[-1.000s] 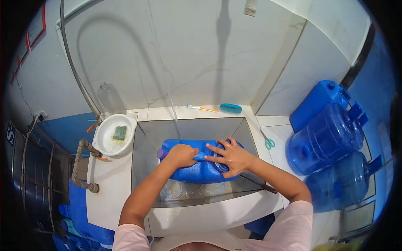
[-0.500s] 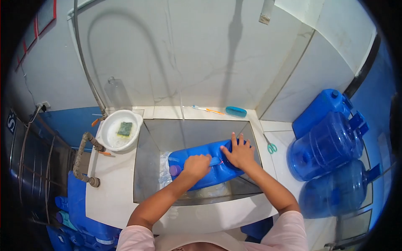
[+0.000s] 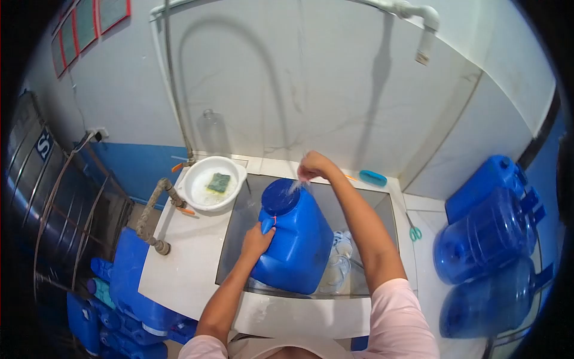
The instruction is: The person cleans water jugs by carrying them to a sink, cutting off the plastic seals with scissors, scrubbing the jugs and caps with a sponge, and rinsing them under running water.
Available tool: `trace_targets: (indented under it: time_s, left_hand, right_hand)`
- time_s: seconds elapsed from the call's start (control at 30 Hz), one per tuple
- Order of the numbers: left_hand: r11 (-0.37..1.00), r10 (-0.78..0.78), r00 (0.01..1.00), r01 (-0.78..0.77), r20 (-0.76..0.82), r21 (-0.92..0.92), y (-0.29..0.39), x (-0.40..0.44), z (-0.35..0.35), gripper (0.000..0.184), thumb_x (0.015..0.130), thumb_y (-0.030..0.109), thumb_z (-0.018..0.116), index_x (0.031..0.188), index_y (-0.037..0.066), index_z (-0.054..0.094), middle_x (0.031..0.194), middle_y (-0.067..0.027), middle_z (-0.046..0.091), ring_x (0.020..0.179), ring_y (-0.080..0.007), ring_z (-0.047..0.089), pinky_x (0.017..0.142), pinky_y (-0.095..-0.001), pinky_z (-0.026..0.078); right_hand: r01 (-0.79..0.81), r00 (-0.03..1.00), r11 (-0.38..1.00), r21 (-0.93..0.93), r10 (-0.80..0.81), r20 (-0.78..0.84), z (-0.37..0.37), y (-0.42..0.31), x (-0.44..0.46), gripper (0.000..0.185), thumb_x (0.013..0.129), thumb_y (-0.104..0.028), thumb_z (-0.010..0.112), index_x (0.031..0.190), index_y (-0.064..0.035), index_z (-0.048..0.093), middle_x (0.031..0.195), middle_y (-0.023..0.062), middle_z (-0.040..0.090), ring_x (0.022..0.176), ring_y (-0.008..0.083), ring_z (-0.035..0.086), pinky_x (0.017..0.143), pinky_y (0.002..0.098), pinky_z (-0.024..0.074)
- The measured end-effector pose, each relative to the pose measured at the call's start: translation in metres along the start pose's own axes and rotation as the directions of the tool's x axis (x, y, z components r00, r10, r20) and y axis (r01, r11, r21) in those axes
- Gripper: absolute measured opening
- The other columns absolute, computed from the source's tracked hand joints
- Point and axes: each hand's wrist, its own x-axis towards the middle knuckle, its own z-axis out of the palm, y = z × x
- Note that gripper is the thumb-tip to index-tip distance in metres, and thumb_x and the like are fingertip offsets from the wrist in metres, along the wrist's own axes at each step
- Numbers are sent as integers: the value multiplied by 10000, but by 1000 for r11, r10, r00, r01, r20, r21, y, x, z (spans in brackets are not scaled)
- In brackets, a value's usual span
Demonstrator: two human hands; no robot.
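Observation:
A large blue jerry can stands tilted in the grey sink, its broad round dark-blue lid facing up. My left hand is wrapped around the can's handle. Above the lid's right edge hovers my right hand, fingers curled downward and partly smeared by motion. Whitish streaks like splashing water show beneath its fingertips. Whatever those fingers hold, if anything, cannot be made out. Beside the can, a pale crumpled thing lies on the sink bottom.
On the left counter sits a white basin with a green sponge, near a metal pipe. A teal brush lies on the back ledge. Green-handled scissors and large blue water bottles are at the right.
The jerry can has turned from lying sideways to standing tilted, lid up. My left hand stays on its handle. My right hand has left the can's side and risen above the lid. The view has shifted.

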Motion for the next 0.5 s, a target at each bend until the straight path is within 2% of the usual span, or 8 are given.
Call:
trace_targets:
  time_s: [0.07, 0.1, 0.13, 0.17, 0.23, 0.37, 0.43, 0.5]
  left_hand:
    - [1000, 2, 999, -1, 36, -26, -8, 22, -4, 413, 792, 388, 593, 980, 22, 561, 864, -254, 619, 839, -421, 590, 746, -493, 454]
    - [996, 90, 992, -92, 84, 21, -12, 35, -4, 420, 781, 395, 600, 983, 29, 569, 870, -243, 622, 835, -412, 592, 745, -488, 456]
    - [980, 177, 975, -187, 136, 63, -14, 49, -4, 427, 770, 402, 607, 987, 36, 576, 876, -232, 626, 832, -403, 595, 743, -483, 457]
    - [982, 171, 977, -179, 126, 58, -10, 60, -5, 427, 770, 402, 607, 987, 36, 576, 876, -232, 626, 832, -403, 595, 743, -483, 457]
    - [861, 497, 867, -498, 43, 98, 0, 80, 1, 461, 746, 412, 623, 1007, 34, 579, 901, -206, 629, 844, -384, 593, 742, -465, 461]
    - [859, 503, 863, -505, 37, 86, 20, 110, 14, 463, 735, 418, 630, 1039, 73, 577, 935, -174, 629, 863, -369, 588, 745, -455, 461]
    - [866, 478, 806, -500, 348, -31, 36, 111, 2, 495, 729, 455, 624, 1087, 122, 549, 935, -181, 619, 868, -368, 585, 734, -458, 457]
    - [828, 536, 776, -560, 334, -28, 41, 103, 11, 468, 722, 456, 627, 1063, 142, 570, 923, -178, 623, 860, -369, 588, 738, -462, 458]
  right_hand:
    - [211, 956, 950, -231, -151, 253, -2, -8, 0, 115, 736, 65, 493, 770, 102, 597, 749, 206, 624, 695, 249, 648, 616, 305, 570]
    - [-65, 982, 997, 42, 56, 180, 0, -26, -12, 122, 744, 61, 489, 787, 97, 597, 759, 203, 623, 697, 245, 645, 615, 302, 571]
    - [-319, 946, 892, 320, 280, 164, 1, -40, -20, 128, 753, 56, 485, 804, 93, 597, 769, 200, 623, 700, 240, 643, 614, 299, 572]
    - [-318, 946, 896, 309, 276, 170, 2, -46, -20, 128, 753, 56, 485, 804, 93, 597, 769, 200, 623, 700, 240, 643, 614, 299, 572]
    - [-321, 943, 821, 472, 324, 78, 5, -52, -19, 159, 765, 60, 444, 756, 92, 599, 726, 177, 611, 633, 245, 640, 555, 281, 562]
    - [-299, 945, 830, 472, 326, 26, 4, -55, -19, 128, 767, 34, 477, 754, 88, 591, 703, 165, 597, 641, 241, 639, 600, 289, 571]
    - [-250, 958, 848, 467, 286, -5, 3, -49, -15, 120, 764, 23, 489, 753, 84, 592, 700, 160, 598, 631, 233, 637, 593, 289, 568]
    - [-205, 971, 862, 463, 238, -11, 7, -42, -16, 114, 761, 12, 502, 751, 80, 593, 697, 155, 598, 621, 226, 634, 586, 288, 565]
